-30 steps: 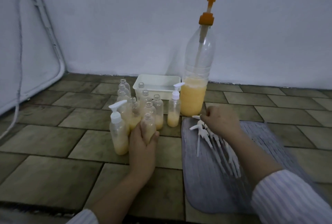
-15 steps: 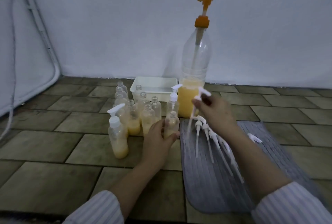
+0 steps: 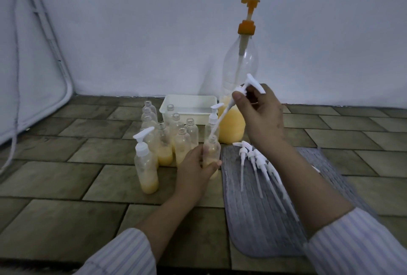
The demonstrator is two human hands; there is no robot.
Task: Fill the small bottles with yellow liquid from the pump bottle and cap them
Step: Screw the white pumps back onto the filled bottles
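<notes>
My left hand (image 3: 195, 172) grips a small clear bottle (image 3: 211, 153) with yellow liquid at its bottom, upright on the floor tiles. My right hand (image 3: 262, 116) pinches a white pump cap (image 3: 246, 88) by its head, held above that bottle. Its long dip tube (image 3: 220, 120) slants down and its tip reaches the bottle's open neck. The tall pump bottle (image 3: 236, 89) with an orange pump stands behind, about a quarter full of yellow liquid. Several small uncapped bottles (image 3: 182, 144) cluster to the left. Two capped bottles (image 3: 146, 164) stand among them.
Several loose white pump caps (image 3: 257, 164) lie on a grey ribbed mat (image 3: 259, 219) at the right. A white tray (image 3: 187, 107) sits against the wall behind the bottles. A pale fabric panel with a cord (image 3: 15, 107) leans at the far left.
My right hand lifted one pump cap off the mat and carried it up and left over the bottle. My left hand slid the held bottle rightward, next to the mat.
</notes>
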